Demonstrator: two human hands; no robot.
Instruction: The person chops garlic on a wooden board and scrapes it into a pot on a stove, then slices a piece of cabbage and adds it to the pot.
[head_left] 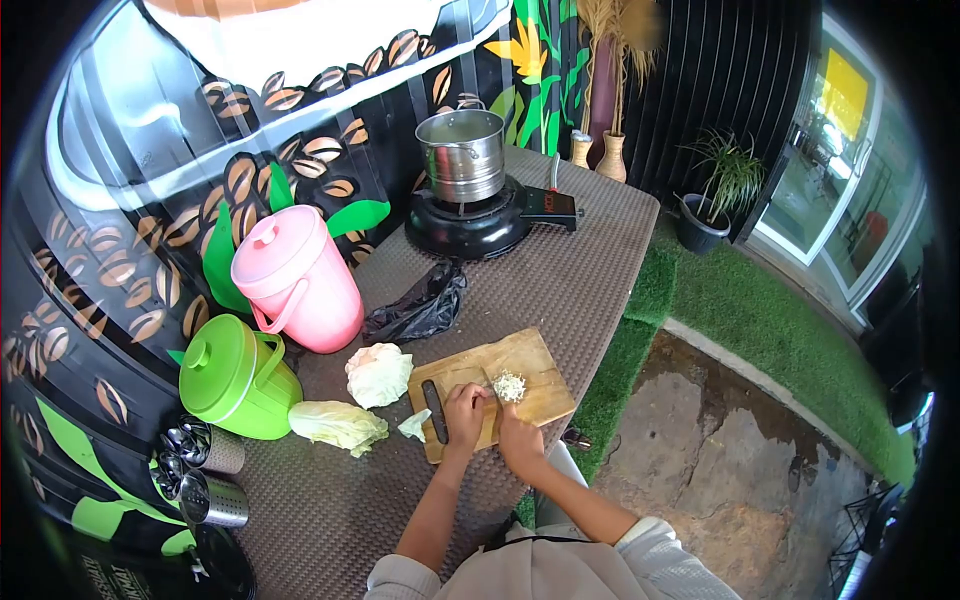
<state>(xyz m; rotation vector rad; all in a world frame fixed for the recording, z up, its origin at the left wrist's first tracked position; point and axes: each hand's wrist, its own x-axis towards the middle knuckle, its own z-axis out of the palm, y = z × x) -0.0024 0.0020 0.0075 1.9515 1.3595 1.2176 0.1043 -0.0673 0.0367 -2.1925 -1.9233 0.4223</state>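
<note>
A wooden cutting board [538, 362] lies near the table's edge, with a small heap of finely chopped pale food [509, 386] on it. My right hand [520, 443] is closed on what looks like a knife, its handle hidden in my grip. Part of the thin blade [490, 398] shows between my hands. My left hand [465, 415] is curled, its fingertips pressed at the blade beside the heap. Left of the board lie a cabbage piece [379, 375], a long pale leafy cabbage [340, 425] and a small torn leaf [414, 424].
A steel pot [461, 155] stands on a black portable stove [468, 232] at the back. A black plastic bag [420, 303], a pink lidded bucket [300, 280] and a green one [240, 375] line the left side, with metal utensil holders [213, 498] nearer me.
</note>
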